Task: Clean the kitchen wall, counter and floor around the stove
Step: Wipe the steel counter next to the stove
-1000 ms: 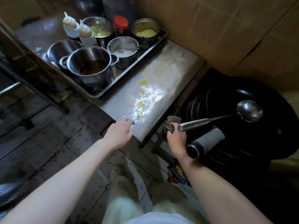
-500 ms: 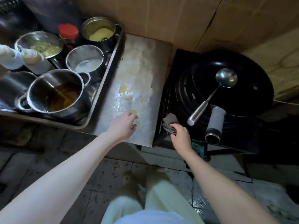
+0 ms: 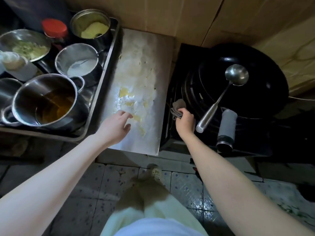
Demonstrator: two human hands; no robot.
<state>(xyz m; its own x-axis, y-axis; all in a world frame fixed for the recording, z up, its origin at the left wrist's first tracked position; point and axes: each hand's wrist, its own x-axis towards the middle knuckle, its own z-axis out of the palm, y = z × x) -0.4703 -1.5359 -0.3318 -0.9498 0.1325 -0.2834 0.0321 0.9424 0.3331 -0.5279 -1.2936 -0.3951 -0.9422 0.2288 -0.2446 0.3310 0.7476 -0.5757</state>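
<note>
A steel counter [image 3: 150, 53] runs between a tray of pots and the black stove [image 3: 252, 142]. Yellow and white spills [image 3: 129, 99] smear its middle and near part. My left hand [image 3: 115, 126] hovers over the counter's near end with relaxed, spread fingers, its fingertips close to the yellow spill. My right hand [image 3: 185, 121] grips a grey-brown cloth [image 3: 178, 107] in the gap at the stove's left edge. Cardboard panels [image 3: 187, 17] cover the wall behind. Stained tiled floor [image 3: 190, 189] lies below.
A steel tray [image 3: 109, 65] on the left holds several pots and bowls with oil, powder and pastes, plus a red-lidded jar [image 3: 54, 28]. A black wok [image 3: 272, 82] with a steel ladle [image 3: 221, 97] sits on the stove; its grey handle [image 3: 227, 130] points toward me. My legs stand below.
The view has swung to look straight down on the counter and stove. My left hand reached a little farther onto the counter toward the spill. My right hand kept hold of the cloth.
</note>
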